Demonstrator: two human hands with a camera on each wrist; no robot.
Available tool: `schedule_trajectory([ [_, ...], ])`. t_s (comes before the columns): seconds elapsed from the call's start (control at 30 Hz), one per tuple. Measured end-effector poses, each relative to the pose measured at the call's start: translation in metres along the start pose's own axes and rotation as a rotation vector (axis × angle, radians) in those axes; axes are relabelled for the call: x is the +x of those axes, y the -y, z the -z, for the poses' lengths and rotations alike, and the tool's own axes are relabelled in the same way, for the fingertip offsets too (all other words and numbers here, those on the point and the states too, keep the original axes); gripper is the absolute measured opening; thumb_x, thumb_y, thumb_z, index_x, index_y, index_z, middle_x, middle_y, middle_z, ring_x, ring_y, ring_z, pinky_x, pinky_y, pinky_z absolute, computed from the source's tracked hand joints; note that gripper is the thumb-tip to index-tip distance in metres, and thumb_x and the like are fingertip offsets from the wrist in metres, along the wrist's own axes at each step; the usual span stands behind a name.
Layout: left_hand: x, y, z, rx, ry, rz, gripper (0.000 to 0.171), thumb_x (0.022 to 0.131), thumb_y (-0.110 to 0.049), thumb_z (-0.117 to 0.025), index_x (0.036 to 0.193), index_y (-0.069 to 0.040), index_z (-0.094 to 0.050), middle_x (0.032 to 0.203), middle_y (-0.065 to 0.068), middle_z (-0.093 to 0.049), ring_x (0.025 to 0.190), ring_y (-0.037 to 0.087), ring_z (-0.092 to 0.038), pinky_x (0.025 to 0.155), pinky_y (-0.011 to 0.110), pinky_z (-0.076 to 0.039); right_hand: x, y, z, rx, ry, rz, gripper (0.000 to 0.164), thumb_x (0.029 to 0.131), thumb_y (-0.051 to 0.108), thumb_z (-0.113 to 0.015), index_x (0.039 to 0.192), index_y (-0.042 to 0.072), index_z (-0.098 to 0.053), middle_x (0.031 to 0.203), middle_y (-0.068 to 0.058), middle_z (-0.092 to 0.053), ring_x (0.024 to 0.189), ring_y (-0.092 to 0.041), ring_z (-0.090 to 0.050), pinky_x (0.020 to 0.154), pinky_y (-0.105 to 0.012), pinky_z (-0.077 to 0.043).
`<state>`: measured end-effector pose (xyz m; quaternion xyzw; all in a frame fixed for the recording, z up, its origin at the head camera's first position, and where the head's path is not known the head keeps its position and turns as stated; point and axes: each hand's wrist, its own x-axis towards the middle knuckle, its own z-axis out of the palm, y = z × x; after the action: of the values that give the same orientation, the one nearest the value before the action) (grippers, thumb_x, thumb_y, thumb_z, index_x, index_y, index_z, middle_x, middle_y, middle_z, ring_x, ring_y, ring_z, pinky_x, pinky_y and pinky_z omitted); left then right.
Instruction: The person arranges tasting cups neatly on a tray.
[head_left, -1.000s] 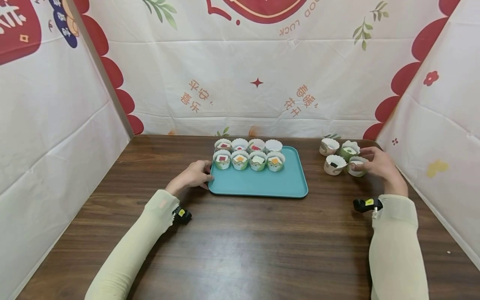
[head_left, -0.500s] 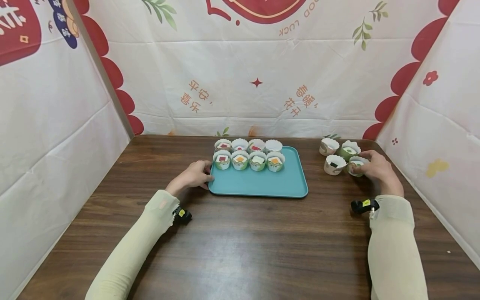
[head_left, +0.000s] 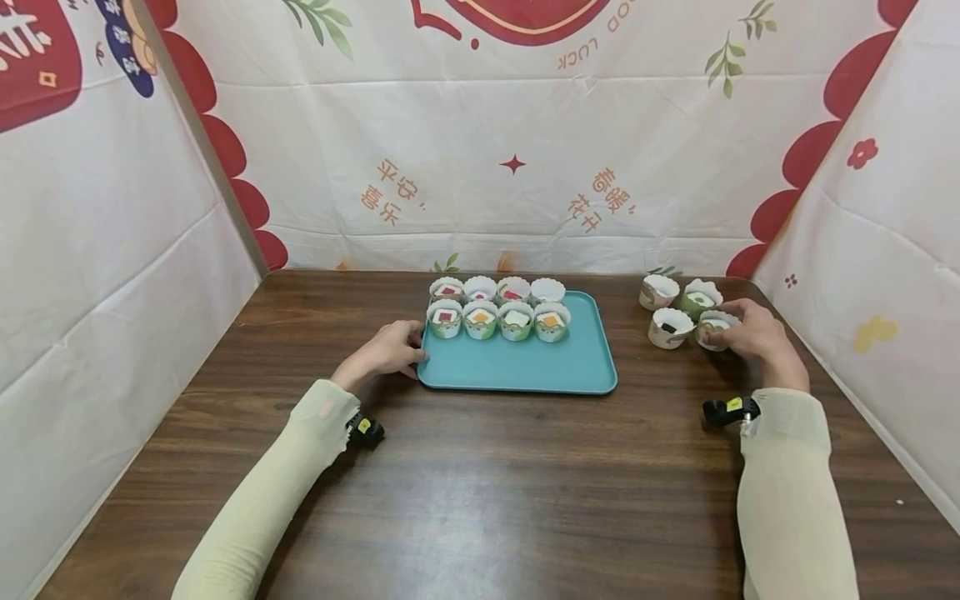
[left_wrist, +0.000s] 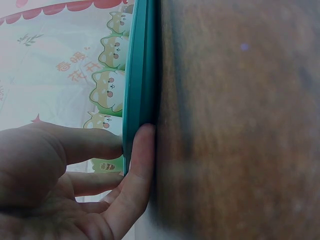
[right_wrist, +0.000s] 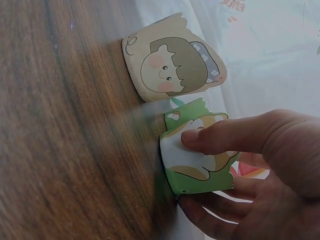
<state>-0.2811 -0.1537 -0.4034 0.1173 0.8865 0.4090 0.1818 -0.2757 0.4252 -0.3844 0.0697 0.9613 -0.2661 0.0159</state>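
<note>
My left hand grips the left edge of a turquoise tray; in the left wrist view its thumb is at the rim and a finger lies against the tray's outer side. At the right, my right hand holds a green paper baking cup printed with a dog, thumb on the front and other fingers round the far side. This cup stands upright on the table. Beside it are a beige cup with a dark piece inside, a green cup and another pale cup.
Two rows of paper cups stand along the tray's back left, several with red, orange or white pieces inside. The wooden table stretches out in front. Printed white cloth hangs at the back and both sides.
My right hand has closed in on the front right cup, moving slightly left, its fingers now round it. My left hand and the tray have stayed put.
</note>
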Motion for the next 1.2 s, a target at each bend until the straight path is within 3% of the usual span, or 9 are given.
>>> schedule_trajectory([
  [0.47,-0.001,-0.001,-0.001,0.016,-0.003,-0.003,0.065,0.101,-0.005,-0.061,0.158,0.005,-0.032,0.13,0.027,-0.058,0.096,0.03,-0.07,0.072,0.033,-0.066,-0.002,0.004,0.008,-0.013,-0.021,0.043,0.074,0.092,0.02,-0.073,0.145,-0.015,-0.035,0.141,-0.047,-0.036,0.125,-0.061,-0.038,0.103,-0.074,-0.037],
  [0.73,-0.003,-0.002,-0.001,0.005,-0.002,-0.009,0.065,0.101,-0.004,-0.06,0.158,0.005,-0.031,0.13,0.028,-0.057,0.098,0.031,-0.07,0.073,0.034,-0.066,-0.008,0.019,0.019,0.019,-0.072,0.076,0.076,0.092,0.015,-0.073,0.146,-0.019,-0.031,0.142,-0.049,-0.033,0.128,-0.065,-0.035,0.106,-0.076,-0.034],
  [0.97,-0.003,-0.002,0.0,0.011,-0.001,-0.007,0.065,0.101,-0.004,-0.06,0.158,0.006,-0.031,0.13,0.028,-0.057,0.099,0.031,-0.07,0.073,0.034,-0.066,-0.017,0.037,0.029,0.008,-0.161,0.079,0.074,0.094,0.02,-0.071,0.147,-0.016,-0.034,0.136,-0.046,-0.041,0.113,-0.057,-0.042,0.086,-0.061,-0.042],
  [1.2,-0.003,-0.001,-0.001,0.012,-0.004,-0.016,0.064,0.1,-0.003,-0.06,0.157,0.006,-0.033,0.128,0.027,-0.057,0.096,0.03,-0.07,0.071,0.034,-0.066,-0.024,0.05,0.038,0.003,-0.179,0.097,0.074,0.096,0.031,-0.071,0.146,-0.013,-0.039,0.133,-0.042,-0.046,0.111,-0.054,-0.045,0.082,-0.057,-0.044],
])
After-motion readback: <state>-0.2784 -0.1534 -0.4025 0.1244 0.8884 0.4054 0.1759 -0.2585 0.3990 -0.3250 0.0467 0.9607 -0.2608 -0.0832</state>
